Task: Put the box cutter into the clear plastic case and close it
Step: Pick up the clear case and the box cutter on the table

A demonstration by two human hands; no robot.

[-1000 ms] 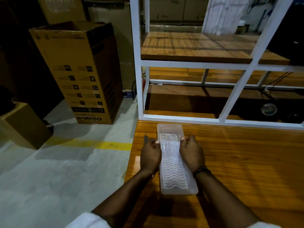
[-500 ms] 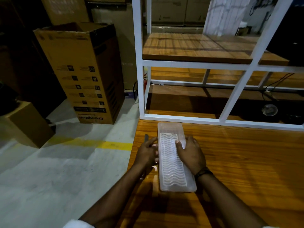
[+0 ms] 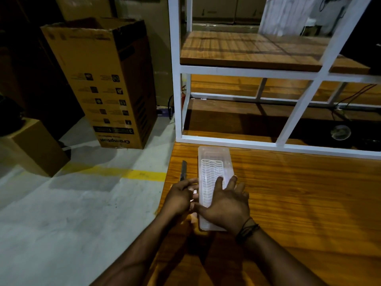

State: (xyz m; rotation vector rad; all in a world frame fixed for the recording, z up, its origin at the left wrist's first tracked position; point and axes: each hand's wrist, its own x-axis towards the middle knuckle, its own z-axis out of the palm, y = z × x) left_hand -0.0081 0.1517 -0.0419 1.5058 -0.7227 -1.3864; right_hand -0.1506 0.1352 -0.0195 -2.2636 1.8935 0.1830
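1. The right hand [image 3: 225, 205] is lying flat, palm down, on the near half of the clear plastic case [image 3: 214, 168], its fingers [image 3: 232, 182] spread and pointing away from the person; it is pressing rather than gripping.
2. The left hand [image 3: 179, 196] is sitting just left of the case's long left edge, fingers curled inward, the tips touching or nearly touching that edge. I cannot tell whether it is pinching anything.
3. The box cutter [image 3: 183, 170] is lying on the wooden table [image 3: 299, 193] outside the case, just beyond the left fingertips and running parallel to the case's left side, a narrow strip of bare wood between them. Its near end is disappearing behind the left fingers, so contact there is unclear.
4. The case is lying lengthwise away from the person, its ribbed lid surface showing ahead of the right fingers.
5. The table's left edge is running close to the left hand's outer side, with the grey floor [image 3: 72, 213] below it, leaving little room on that side.
6. To the right of the right fingers the tabletop is stretching wide and bare.
7. Just past the case's far end, the white shelf frame [image 3: 226, 142] is standing on the table.
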